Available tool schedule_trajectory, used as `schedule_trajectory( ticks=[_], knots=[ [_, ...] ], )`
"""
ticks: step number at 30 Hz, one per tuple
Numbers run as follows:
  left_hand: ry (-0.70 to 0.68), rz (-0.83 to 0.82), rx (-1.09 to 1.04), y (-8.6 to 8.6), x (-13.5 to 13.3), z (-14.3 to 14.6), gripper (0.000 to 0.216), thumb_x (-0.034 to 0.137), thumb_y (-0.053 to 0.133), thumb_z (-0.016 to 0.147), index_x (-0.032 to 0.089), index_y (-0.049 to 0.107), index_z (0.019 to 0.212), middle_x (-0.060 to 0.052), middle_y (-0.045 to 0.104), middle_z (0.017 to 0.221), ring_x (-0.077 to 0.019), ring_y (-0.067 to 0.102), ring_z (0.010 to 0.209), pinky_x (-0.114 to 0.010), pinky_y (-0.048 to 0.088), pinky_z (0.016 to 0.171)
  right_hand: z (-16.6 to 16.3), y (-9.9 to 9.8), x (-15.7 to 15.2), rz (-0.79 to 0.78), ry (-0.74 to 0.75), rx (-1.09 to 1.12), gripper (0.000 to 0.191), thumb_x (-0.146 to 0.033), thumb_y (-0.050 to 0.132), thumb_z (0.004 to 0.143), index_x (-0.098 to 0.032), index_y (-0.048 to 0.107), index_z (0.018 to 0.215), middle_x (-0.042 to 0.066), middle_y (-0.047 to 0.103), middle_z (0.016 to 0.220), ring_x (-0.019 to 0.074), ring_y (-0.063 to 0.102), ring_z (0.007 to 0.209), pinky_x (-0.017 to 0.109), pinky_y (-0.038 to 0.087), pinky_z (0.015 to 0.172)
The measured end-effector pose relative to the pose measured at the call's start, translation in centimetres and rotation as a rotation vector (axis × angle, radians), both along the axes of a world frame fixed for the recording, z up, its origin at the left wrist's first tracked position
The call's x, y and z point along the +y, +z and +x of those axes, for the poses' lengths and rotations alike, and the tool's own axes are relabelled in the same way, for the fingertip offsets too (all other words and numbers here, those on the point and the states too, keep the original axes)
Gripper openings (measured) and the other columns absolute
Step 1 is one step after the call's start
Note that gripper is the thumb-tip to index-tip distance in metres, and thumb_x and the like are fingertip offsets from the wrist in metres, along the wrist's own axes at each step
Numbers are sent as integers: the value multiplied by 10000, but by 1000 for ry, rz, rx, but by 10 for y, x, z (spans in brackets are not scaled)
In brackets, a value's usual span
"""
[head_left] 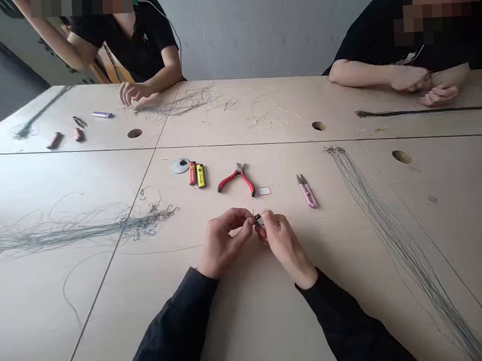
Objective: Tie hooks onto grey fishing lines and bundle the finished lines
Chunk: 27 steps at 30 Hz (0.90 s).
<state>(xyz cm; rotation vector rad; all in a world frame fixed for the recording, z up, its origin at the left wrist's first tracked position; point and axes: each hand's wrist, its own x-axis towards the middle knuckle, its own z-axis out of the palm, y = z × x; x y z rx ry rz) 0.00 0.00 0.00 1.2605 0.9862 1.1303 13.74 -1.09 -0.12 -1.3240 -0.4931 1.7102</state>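
Pale laminate tables (38, 320) fill the frame, w/ a co-worker's hand (133, 93) upper L and another co-worker's hands (425, 84) upper R. Person's L hand (226, 241) and R hand (282, 244) meet lower centre, not spread, fingertips of both pinching a tiny dark clip (259, 220); exact grip too small to tell. Step in hand looks like fine fitting work; next move calls for a steady pinch. Red-handled pliers (236, 181) and pink thread snips (307, 194) lie just ahead, untouched. Grey wire bundles (406, 247) run along the R side, a tangled grey wire bunch (82, 229) at L.
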Motion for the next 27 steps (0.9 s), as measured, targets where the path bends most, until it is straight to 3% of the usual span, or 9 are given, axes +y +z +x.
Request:
schedule_trajectory(
  ticks=[3, 5, 7, 11, 15, 18, 22, 24, 27],
  knots=[
    [274, -101, -249, 3, 8, 3, 191, 323, 691, 864, 143, 628, 848, -22, 717, 755, -188, 747, 810, -336, 604, 832, 21, 19, 2, -9, -148, 259, 501, -670, 503, 810, -199, 457, 645, -49, 316, 577, 90, 259, 482, 193, 218, 381],
    [329, -140, -317, 5, 11, 5, 211, 340, 696, 860, 146, 614, 866, -19, 721, 748, -208, 753, 821, -381, 603, 856, 25, 24, 2, 38, -200, 297, 563, -756, 462, 797, -200, 484, 710, -41, 345, 626, 98, 295, 510, 198, 259, 392],
    [299, -147, -303, 6, 10, 5, 229, 340, 717, 843, 138, 615, 875, -31, 730, 756, -219, 755, 818, -397, 600, 868, 22, 22, 0, 129, -202, 197, 568, -767, 479, 811, -202, 505, 762, -37, 362, 655, 100, 305, 531, 195, 267, 403],
    [223, -129, -228, 8, 6, 6, 242, 354, 715, 846, 134, 619, 883, -44, 737, 759, -209, 752, 790, -366, 603, 832, 14, 16, -5, 367, -95, -174, 365, -562, 653, 858, -223, 606, 987, -57, 336, 654, 90, 283, 540, 195, 273, 441],
    [98, -113, -176, 8, 2, 10, 255, 362, 716, 844, 132, 615, 885, -43, 724, 721, -169, 726, 718, -303, 590, 757, 16, 18, -7, 452, 41, -269, 426, -479, 645, 903, -233, 603, 1248, -71, 294, 620, 86, 251, 527, 214, 255, 462],
    [-6, -96, -157, 7, -1, 12, 250, 367, 695, 858, 131, 611, 869, -39, 705, 722, -146, 696, 695, -273, 568, 719, 14, 19, -6, 492, 81, -266, 396, -465, 640, 909, -207, 632, 1209, -59, 366, 629, 81, 284, 533, 216, 258, 466],
    [-112, -58, -74, 7, -6, 13, 240, 377, 622, 903, 142, 595, 863, -17, 665, 689, -119, 638, 653, -245, 518, 670, 17, 22, -11, 531, 99, -323, 290, -457, 658, 895, -172, 650, 948, -46, 428, 623, 72, 326, 516, 214, 272, 456],
    [-161, -32, 40, 10, -9, 14, 222, 364, 589, 916, 152, 593, 853, 2, 633, 666, -103, 594, 632, -222, 472, 639, 37, 33, -20, 537, -19, -360, 270, -448, 669, 891, -183, 624, 924, -64, 378, 604, 64, 306, 495, 200, 262, 439],
    [-287, 19, 224, 15, -14, 15, 188, 320, 560, 910, 162, 599, 814, 21, 581, 655, -92, 526, 611, -206, 405, 585, 90, 68, -43, 606, -465, -425, 247, -395, 718, 864, -206, 594, 962, -77, 369, 629, 50, 325, 485, 161, 270, 419]
  ],
)
